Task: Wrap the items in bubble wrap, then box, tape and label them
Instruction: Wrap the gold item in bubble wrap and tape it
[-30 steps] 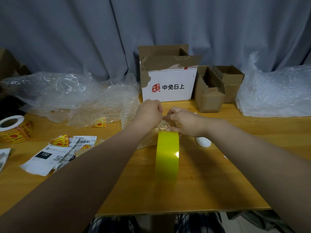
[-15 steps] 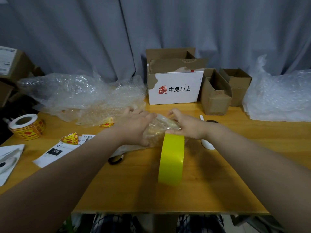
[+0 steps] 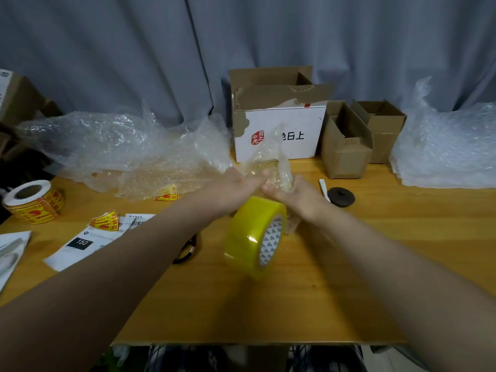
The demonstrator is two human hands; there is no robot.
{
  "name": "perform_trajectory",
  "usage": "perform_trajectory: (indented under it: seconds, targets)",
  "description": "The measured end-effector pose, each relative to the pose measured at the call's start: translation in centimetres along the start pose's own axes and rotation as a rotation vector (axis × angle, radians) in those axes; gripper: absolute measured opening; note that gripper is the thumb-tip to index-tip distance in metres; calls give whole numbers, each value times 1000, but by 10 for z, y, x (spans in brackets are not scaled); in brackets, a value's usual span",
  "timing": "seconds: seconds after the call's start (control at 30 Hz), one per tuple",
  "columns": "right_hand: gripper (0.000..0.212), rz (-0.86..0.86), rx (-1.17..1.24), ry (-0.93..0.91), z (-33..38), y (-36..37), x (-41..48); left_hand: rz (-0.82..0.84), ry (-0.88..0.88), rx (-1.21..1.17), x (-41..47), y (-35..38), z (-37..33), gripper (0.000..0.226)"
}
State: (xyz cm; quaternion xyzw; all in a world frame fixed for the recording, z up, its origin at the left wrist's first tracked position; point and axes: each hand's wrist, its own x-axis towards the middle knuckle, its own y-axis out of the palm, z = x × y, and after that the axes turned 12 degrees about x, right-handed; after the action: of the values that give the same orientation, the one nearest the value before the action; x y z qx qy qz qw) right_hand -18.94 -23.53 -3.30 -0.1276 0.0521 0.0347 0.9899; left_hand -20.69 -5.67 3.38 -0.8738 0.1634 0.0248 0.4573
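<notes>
Head view, packing station. A white carton (image 3: 295, 124) at upper centre carries a red seal (image 3: 257, 138) and the characters "日上"; the print to their left is covered by film. A brown carton (image 3: 346, 154) to its right shows a faint "20". At lower left a white slip (image 3: 80, 242) reads "150" on a black patch, beside a barcoded slip too small to read. A label roll (image 3: 35, 200) at the left edge and a loose yellow label (image 3: 106, 220) bear red print that is not legible.

The bubble-wrapped bundle (image 3: 281, 167) is held above the tabletop (image 3: 402, 237) at centre frame. Its long axis stands nearly upright, and its loose end points up across the white carton's face. The right hand (image 3: 298, 196) grips its lower part with curled fingers. The left hand (image 3: 236, 189) holds the wrap's lower left edge, thumb meeting the right thumb.

The yellow tape roll (image 3: 252, 234) sits just below both hands, tilted, its patterned core facing lower right. Whether it rests on the wood cannot be told.

Bare wood runs from the roll to the tabletop's near edge at the bottom, and to the right of the right forearm. Bubble wrap (image 3: 120, 149) heaps along the back left, and folded bubble wrap sheets (image 3: 442, 151) lie at the right edge. A black disc (image 3: 341, 196) lies near the right hand.
</notes>
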Motion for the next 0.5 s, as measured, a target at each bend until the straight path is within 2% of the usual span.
perform_trajectory:
  seconds: [0.03, 0.07, 0.23, 0.27, 0.3, 0.43, 0.5]
  targets:
    - [81, -23, -14, 28, 4, 2, 1, 110, -64, -88, -2, 3, -1, 84]
    - [80, -52, -43, 44, 6, 3, 2, 160, -99, -108, -3, 7, 0, 93]
    - [68, -130, 45, 110, 9, -8, -1, -5, -17, -177, -2, 2, 8, 68]
    - [60, -148, 83, 125, 11, -12, -1, -48, 26, -118, -1, 0, 8, 64]
    - [62, -158, 113, 154, 12, -15, -1, -80, 71, -26, 0, -3, 8, 60]
    - [111, -143, 121, 268, 13, -23, 7, -79, 122, 429, 10, -10, -6, 39]
    - [107, -154, 66, 273, 13, -26, 8, -38, 119, 646, 17, -9, -15, 37]
